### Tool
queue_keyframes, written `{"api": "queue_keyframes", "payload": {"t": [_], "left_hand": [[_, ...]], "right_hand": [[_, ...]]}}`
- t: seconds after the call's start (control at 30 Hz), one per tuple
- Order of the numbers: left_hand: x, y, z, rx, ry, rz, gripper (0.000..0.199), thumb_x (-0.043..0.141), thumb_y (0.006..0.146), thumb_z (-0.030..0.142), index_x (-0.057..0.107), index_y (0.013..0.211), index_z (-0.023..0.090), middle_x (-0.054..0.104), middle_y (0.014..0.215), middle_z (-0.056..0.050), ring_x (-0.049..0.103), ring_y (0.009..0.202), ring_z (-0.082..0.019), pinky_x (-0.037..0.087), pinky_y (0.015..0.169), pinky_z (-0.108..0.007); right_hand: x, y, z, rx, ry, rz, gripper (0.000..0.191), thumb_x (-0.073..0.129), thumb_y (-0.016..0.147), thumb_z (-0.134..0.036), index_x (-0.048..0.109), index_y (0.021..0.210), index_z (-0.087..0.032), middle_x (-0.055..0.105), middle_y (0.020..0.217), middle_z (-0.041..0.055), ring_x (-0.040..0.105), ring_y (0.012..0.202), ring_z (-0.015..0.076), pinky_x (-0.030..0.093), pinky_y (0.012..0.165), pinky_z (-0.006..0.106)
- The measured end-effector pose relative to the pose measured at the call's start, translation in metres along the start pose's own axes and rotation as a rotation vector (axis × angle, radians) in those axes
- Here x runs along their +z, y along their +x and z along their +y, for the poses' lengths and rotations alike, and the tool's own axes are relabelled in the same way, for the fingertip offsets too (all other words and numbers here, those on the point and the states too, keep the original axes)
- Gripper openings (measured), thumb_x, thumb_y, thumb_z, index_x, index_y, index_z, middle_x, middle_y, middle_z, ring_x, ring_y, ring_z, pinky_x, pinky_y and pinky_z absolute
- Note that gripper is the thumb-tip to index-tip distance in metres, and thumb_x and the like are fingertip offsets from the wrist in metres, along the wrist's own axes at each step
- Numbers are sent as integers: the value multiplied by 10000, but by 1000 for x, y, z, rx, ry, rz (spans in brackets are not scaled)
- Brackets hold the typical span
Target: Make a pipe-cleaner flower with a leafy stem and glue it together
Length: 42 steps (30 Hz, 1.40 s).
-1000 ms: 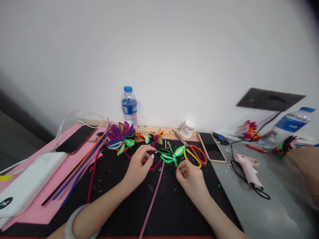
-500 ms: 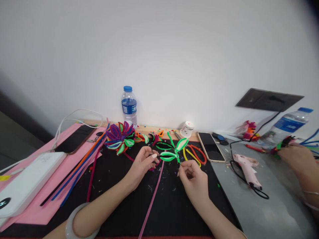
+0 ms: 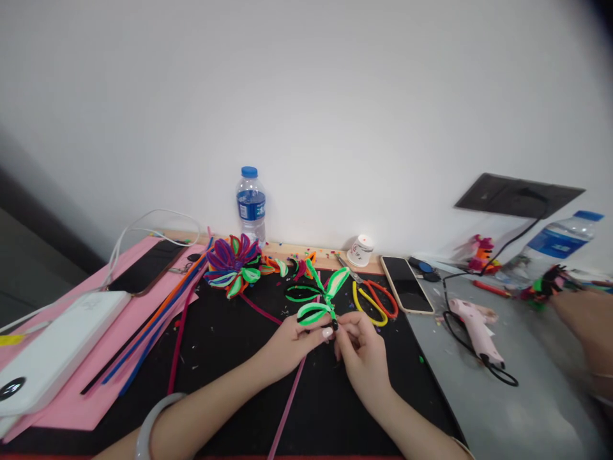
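1. Bangle, pale, smooth, one (image 3: 145,429), worn on the left forearm.
2. Mat, black, flat, one (image 3: 230,399), spread on the grey table (image 3: 507,418); across it ran one long pink fuzzy stem (image 3: 289,409).
3. Hands, bare, two. Left hand (image 3: 287,348): thumb and fingers pinched at the dark base of the sprig, from the left. Right hand (image 3: 364,345): thumb and forefinger pinching that same base from the right.
4. Sprig, green, black and white, of fuzzy wire, one (image 3: 330,300). It stood between the fingertips, base towards the wearer, long axis running away and slightly left; three looped leaves could be told apart, plus one thin green offshoot. Neither hand was clearly nearer; both met at the base.
5. Glue gun, pale pink, one (image 3: 479,329), right of the mat.
6. Scissors, red-and-yellow-handled, one pair (image 3: 378,303), just beyond the right hand.
7. Flower, purple, many-petalled, fuzzy, one (image 3: 232,262), far left of the sprig.
8. Phones, dark-screened, two (image 3: 407,284).
9. Cup, white paper, one (image 3: 360,250).
10. Bottles, clear plastic, blue-capped, two (image 3: 251,207).
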<state>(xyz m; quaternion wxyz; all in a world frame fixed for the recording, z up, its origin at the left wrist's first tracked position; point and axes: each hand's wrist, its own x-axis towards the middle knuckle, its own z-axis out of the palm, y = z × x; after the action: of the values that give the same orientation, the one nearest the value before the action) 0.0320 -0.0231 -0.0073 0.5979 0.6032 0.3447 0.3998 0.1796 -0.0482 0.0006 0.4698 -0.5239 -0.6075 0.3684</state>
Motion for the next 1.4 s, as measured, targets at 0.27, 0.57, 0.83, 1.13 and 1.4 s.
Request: {"api": "queue_keyframes", "payload": {"t": [0.27,0.57,0.83,1.13,1.4], "left_hand": [[-1,1,4,-43,-95,138,239,582,752,343,635,852,133,641,811,-53,569,807,-170,457,772,-309],[-8,4,13,69,84,205,231,500,805,333,612,744,140,594,741,-8,535,755,-141,417,743,-256],[-19,6,12,-11,95,288,277,463,820,360,612,788,128,607,735,-33,546,679,-136,436,666,-245],[-13,0,15,-50,47,-134,294,449,833,346,596,720,118,561,610,-11,546,569,-112,430,564,-218],[-14,-9,16,-266,-20,-520,308,497,792,420,575,712,132,605,653,-26,538,506,-90,401,464,-188]], "right_hand": [[7,0,3,56,61,-104,118,440,841,-265,325,842,-238,510,514,-72,499,425,115,356,400,198],[6,3,2,43,150,-155,182,480,799,-209,327,892,-237,572,819,-6,564,560,110,408,448,206],[0,11,4,117,277,-102,131,463,836,-298,366,876,-218,553,707,-27,472,442,63,327,389,171],[-12,21,7,223,620,-53,209,444,848,-371,519,843,-176,547,645,-5,410,414,64,259,342,173],[-28,29,1,331,853,-148,231,604,746,-355,641,795,-132,531,643,16,452,530,81,333,431,177]]}}
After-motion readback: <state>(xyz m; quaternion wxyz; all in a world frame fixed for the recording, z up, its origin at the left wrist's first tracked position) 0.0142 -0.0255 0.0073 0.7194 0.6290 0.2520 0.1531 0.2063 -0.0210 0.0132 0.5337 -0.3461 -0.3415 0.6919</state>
